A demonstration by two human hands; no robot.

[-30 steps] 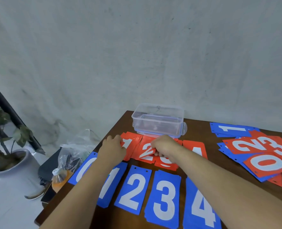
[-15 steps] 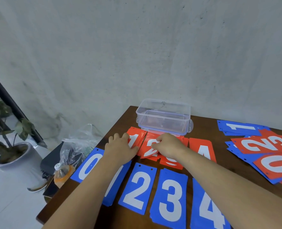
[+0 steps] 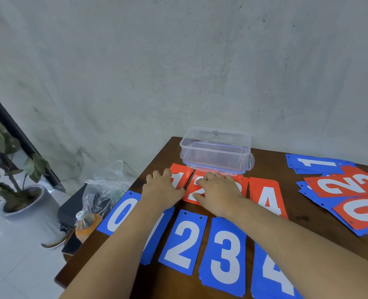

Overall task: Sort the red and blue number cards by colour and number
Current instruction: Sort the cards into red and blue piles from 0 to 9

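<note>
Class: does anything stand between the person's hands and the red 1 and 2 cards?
Nothing visible does. The left hand rests directly on the red 1 card, and the right hand lies on the red 2 card.

The desk (image 3: 271,168) is dark brown wood. Along its near edge runs a row of blue cards (image 3: 183,240) with white digits and small dark holes punched along their top margins. Farther in, the red cards (image 3: 267,199) carry white digits too. Toward the right edge a heap (image 3: 351,190) mixes red and blue, all white-numbered. At the far edge the box (image 3: 215,147) is clear with a faint lilac rim. The wall (image 3: 178,72) is mottled grey-green.
</note>
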